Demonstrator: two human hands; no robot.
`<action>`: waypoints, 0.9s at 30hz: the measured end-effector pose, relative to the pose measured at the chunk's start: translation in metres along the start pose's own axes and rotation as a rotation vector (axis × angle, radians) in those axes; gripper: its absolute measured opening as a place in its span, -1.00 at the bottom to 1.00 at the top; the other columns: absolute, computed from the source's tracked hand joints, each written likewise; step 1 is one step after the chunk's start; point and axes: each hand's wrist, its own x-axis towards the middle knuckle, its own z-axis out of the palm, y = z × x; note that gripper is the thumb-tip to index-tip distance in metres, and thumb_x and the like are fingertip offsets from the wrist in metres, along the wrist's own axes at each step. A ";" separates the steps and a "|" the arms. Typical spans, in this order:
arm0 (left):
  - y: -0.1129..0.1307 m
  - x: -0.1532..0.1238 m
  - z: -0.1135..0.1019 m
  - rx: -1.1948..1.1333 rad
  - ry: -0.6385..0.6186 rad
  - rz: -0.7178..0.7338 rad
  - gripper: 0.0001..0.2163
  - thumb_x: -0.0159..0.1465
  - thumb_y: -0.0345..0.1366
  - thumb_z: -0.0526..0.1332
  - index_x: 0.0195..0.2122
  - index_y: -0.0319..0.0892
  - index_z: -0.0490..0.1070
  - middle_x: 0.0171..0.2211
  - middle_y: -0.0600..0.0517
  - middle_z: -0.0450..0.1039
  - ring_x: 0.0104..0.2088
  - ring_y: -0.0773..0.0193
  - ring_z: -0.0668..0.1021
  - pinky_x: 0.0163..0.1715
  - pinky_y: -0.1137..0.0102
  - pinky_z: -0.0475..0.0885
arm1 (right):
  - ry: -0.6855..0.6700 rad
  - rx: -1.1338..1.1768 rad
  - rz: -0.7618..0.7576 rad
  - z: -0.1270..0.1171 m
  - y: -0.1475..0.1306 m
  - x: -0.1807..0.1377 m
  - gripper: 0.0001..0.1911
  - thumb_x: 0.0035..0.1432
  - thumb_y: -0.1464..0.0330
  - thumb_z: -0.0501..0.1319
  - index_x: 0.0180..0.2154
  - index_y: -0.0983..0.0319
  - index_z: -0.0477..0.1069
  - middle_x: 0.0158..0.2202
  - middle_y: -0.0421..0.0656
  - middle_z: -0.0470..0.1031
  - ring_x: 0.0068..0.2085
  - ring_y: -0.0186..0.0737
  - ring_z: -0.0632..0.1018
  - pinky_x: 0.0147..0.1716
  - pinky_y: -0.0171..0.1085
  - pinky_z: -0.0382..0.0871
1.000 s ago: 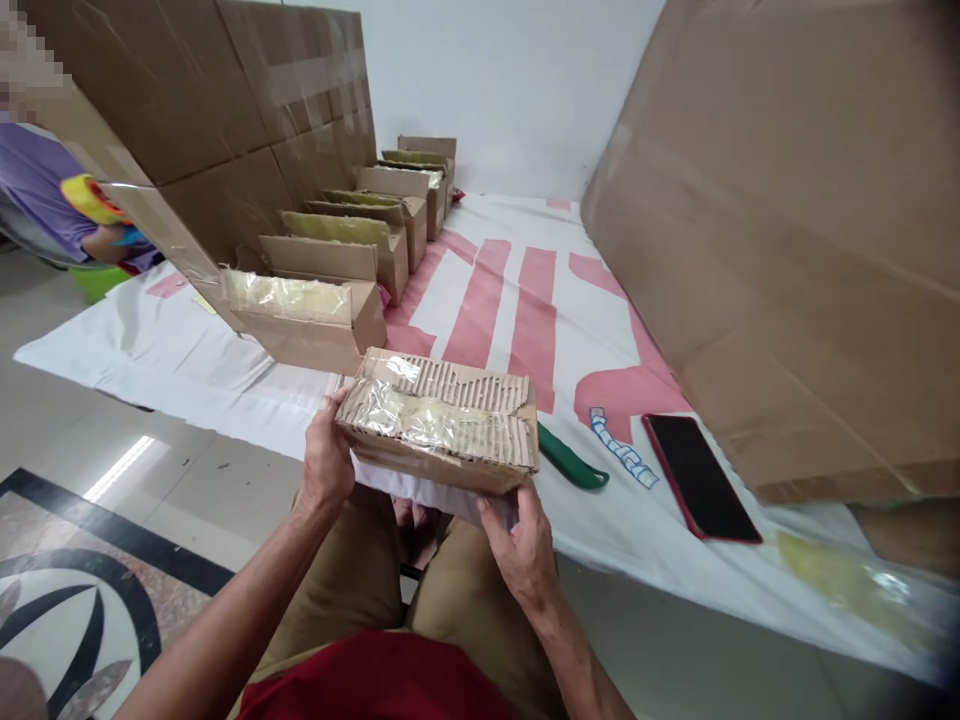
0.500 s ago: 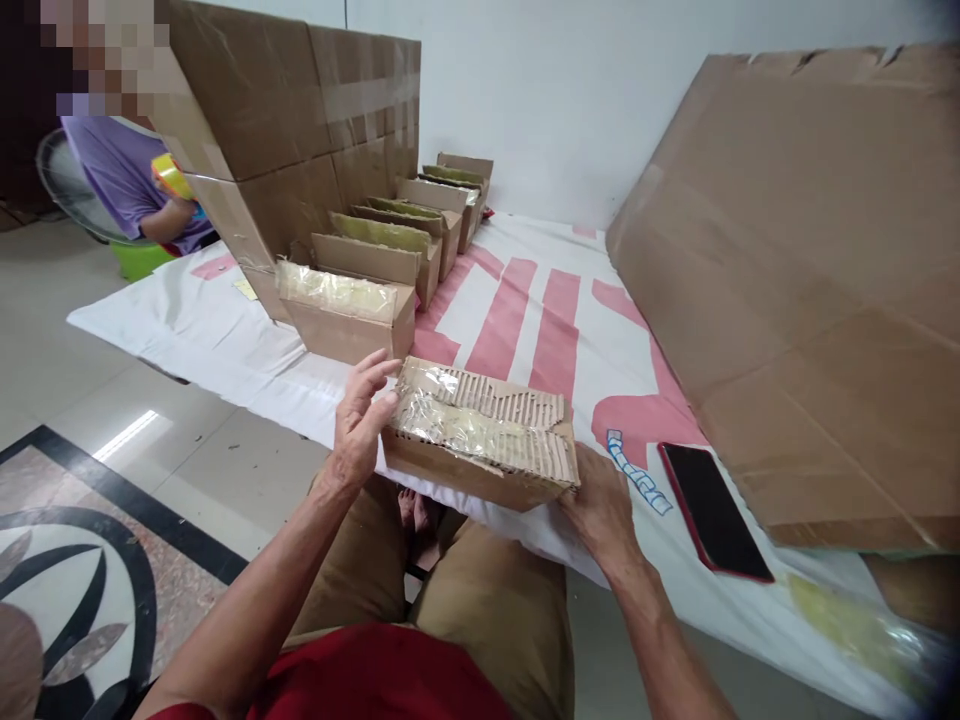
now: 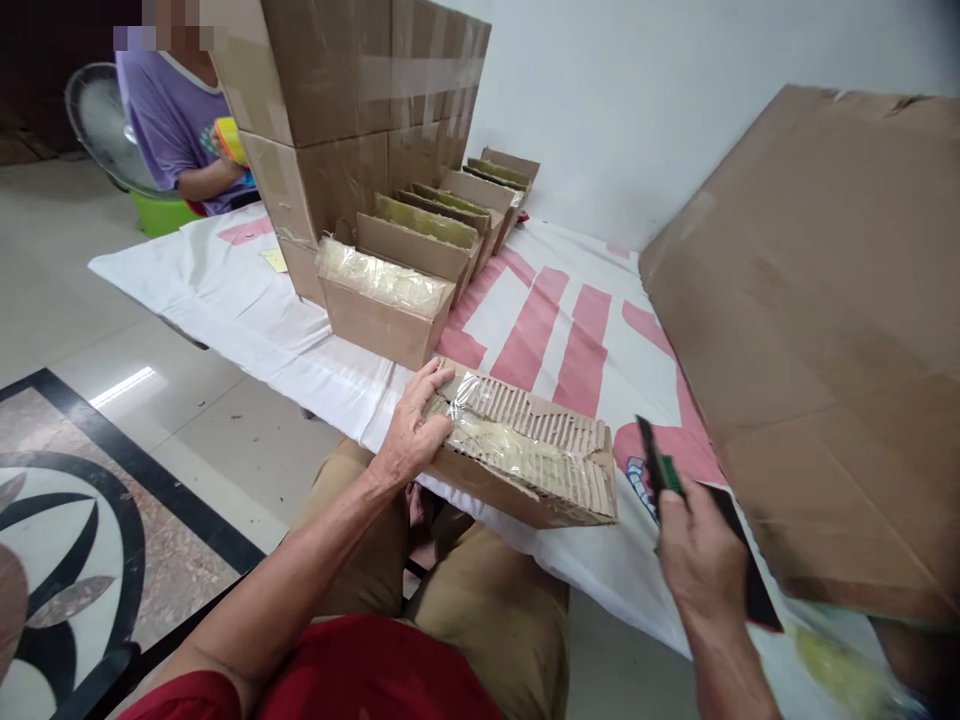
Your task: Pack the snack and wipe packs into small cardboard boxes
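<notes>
One fan (image 3: 97,115); one person in a purple shirt (image 3: 161,115). Open cartons (image 3: 412,255) in a row: at least five, exact count obscured by overlap. One left hand (image 3: 409,425), thumb apart from fingers, clasping the left end of one taped box (image 3: 525,460) at the table's near edge. One knife (image 3: 651,450), raised, pinched between right-hand (image 3: 701,550) thumb and fingers. One phone (image 3: 761,590), partly covered. One large carton (image 3: 825,350), far right.

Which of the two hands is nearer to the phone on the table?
Right. The right hand, holding a green-handled tool, partly covers the phone in view. The left hand is farther away, resting on the left end of the taped cardboard box.
</notes>
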 end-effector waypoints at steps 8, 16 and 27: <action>-0.002 0.000 0.000 -0.014 0.003 0.014 -0.36 -0.01 -0.41 0.19 0.18 -0.19 0.50 0.41 -0.17 0.28 0.47 -0.19 0.23 0.50 -0.10 0.02 | -0.262 0.129 -0.527 -0.051 -0.129 0.028 -0.61 0.44 0.15 0.09 0.09 0.14 0.56 -0.05 -0.07 0.69 -0.09 -0.04 0.68 -0.09 -0.12 0.55; -0.005 0.000 0.002 0.017 0.007 0.039 -0.35 0.00 -0.41 0.21 0.20 -0.18 0.47 0.43 -0.19 0.26 0.47 -0.16 0.24 0.49 -0.10 0.04 | -0.370 -0.116 -0.870 -0.005 -0.176 0.049 -0.64 0.42 0.33 0.05 0.06 0.19 0.56 -0.09 -0.10 0.70 -0.16 -0.09 0.68 -0.30 -0.22 0.48; -0.004 -0.003 0.003 0.006 0.041 0.018 -0.32 -0.03 -0.40 0.19 0.22 -0.23 0.46 0.42 -0.21 0.27 0.47 -0.17 0.24 0.49 -0.06 0.06 | -0.537 -0.316 -0.896 -0.010 -0.187 0.054 -0.75 0.43 0.37 0.07 -0.11 0.21 0.54 -0.18 -0.10 0.66 -0.22 -0.14 0.62 -0.32 -0.23 0.35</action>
